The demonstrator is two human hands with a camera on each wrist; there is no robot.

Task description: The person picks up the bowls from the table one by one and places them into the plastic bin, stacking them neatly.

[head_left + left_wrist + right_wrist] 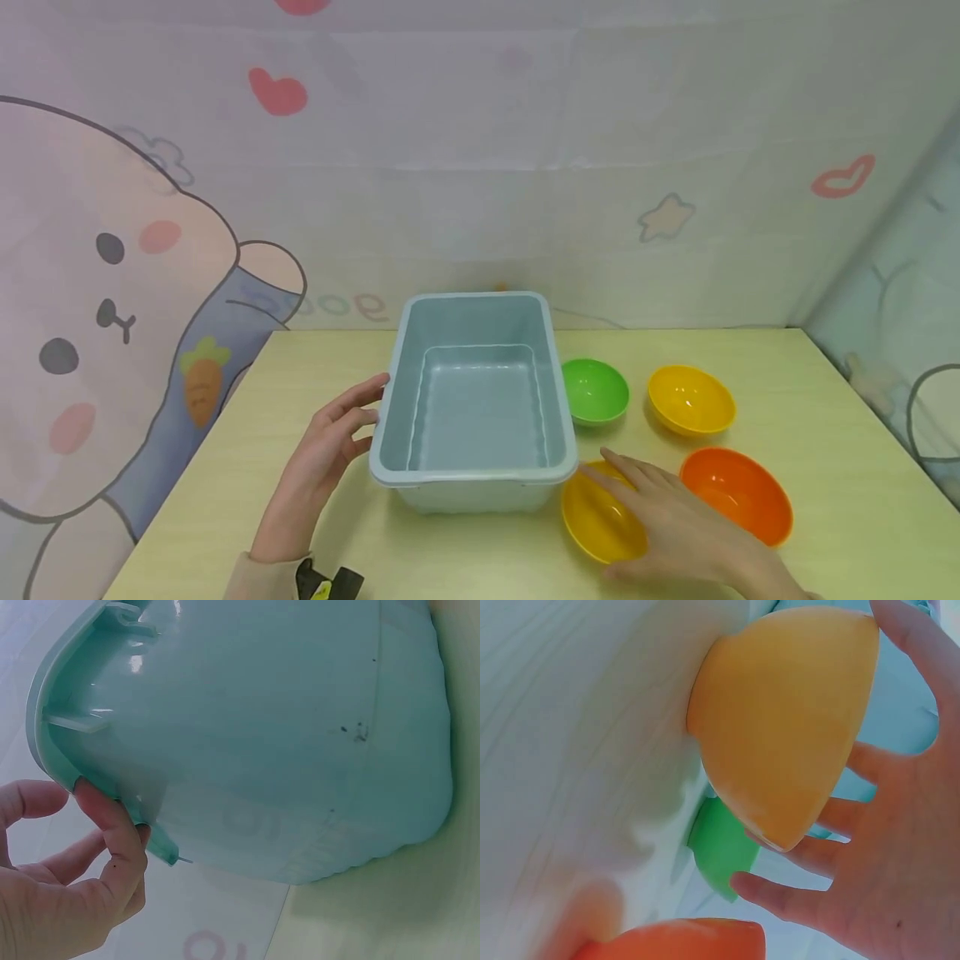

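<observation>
Left hand [330, 442] fingers spread, touching blue bin [475, 400] rim; right hand [675, 521] grip open over near yellow bowl [596, 521] (on desk [825, 467]).

Bright, even, soft light with faint shadows; both wrist views blur close up.

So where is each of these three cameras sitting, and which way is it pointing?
Head: worn on the head, looking forward and down at the table; both hands and a sleeve show.
Left wrist: beside the left hand, facing the blue bin; fingers touch its rim.
Right wrist: under the right hand, facing the near yellow bowl.
Shared: the bin appears in the head and left wrist views, the yellow bowl in the head and right wrist views.
</observation>
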